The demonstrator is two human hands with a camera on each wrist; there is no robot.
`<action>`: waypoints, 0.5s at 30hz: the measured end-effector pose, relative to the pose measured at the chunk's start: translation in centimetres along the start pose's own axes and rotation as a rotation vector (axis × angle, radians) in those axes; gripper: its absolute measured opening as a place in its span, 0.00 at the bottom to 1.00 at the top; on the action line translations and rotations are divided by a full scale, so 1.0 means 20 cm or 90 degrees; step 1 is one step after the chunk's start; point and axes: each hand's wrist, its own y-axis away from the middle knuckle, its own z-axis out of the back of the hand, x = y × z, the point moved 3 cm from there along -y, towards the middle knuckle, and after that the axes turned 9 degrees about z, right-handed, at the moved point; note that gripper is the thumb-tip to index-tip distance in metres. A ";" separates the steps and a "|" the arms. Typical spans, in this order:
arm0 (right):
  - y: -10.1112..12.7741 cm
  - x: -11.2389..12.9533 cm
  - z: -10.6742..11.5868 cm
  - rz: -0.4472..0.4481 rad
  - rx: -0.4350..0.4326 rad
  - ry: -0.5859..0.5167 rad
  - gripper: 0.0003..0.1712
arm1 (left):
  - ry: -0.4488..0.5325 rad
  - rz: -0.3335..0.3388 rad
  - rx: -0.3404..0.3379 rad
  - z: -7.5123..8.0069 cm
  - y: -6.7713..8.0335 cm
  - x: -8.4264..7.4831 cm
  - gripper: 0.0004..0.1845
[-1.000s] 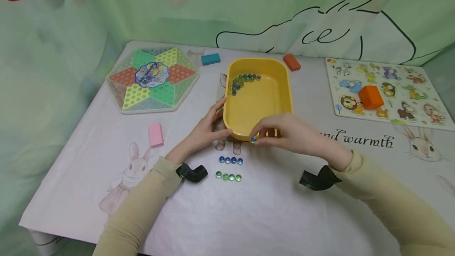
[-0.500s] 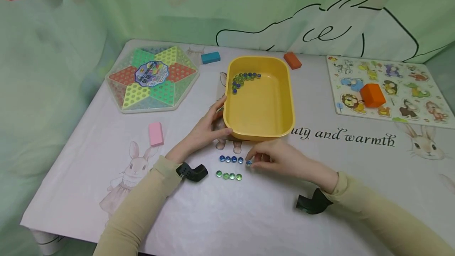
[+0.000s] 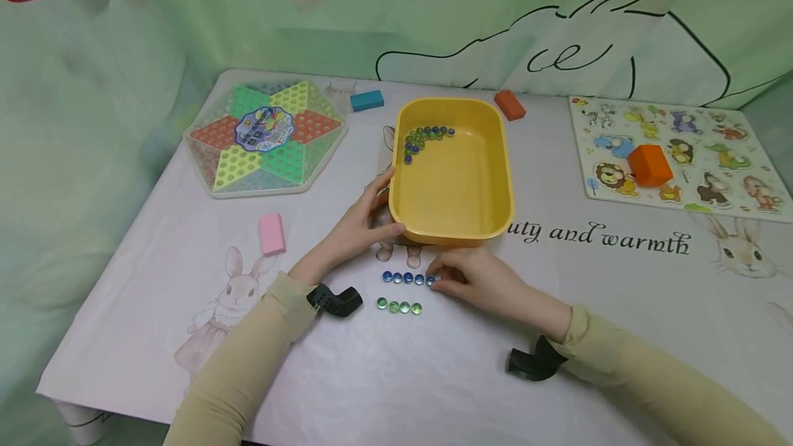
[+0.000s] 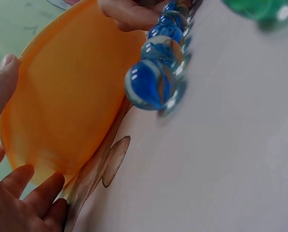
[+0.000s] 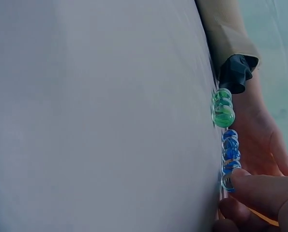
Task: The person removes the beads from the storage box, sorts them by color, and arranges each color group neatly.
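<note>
My right hand (image 3: pixel 486 284) pinches a blue marble (image 3: pixel 430 281) between thumb and fingers, low at the right end of a row of blue marbles (image 3: pixel 397 278). In the right wrist view the thumb overlaps this end marble (image 5: pixel 227 181). Nearer the body runs a row of several green marbles (image 3: pixel 394 307). My left hand (image 3: pixel 356 226) rests against the near left corner of a yellow plastic basin (image 3: pixel 458 191). Its thumb touches the front rim, and the spread fingers lie along the left wall. More blue and green marbles (image 3: pixel 431 135) are gathered in the basin's far left corner.
A Chinese checkers board (image 3: pixel 266 140) lies at the back left. Around the table are a pink block (image 3: pixel 272 234), a blue block (image 3: pixel 367 100) and a red block (image 3: pixel 510 105). On the right, an orange block (image 3: pixel 650 165) sits on an animal puzzle board (image 3: pixel 712 184).
The right hand has come from the basin's front edge toward the body with a blue marble, then slid slightly left to the row's end. The left hand stays on the basin.
</note>
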 end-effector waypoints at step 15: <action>-0.01 0.02 0.02 -0.028 0.039 -0.002 0.09 | -0.003 -0.022 -0.009 0.00 -0.07 0.14 0.46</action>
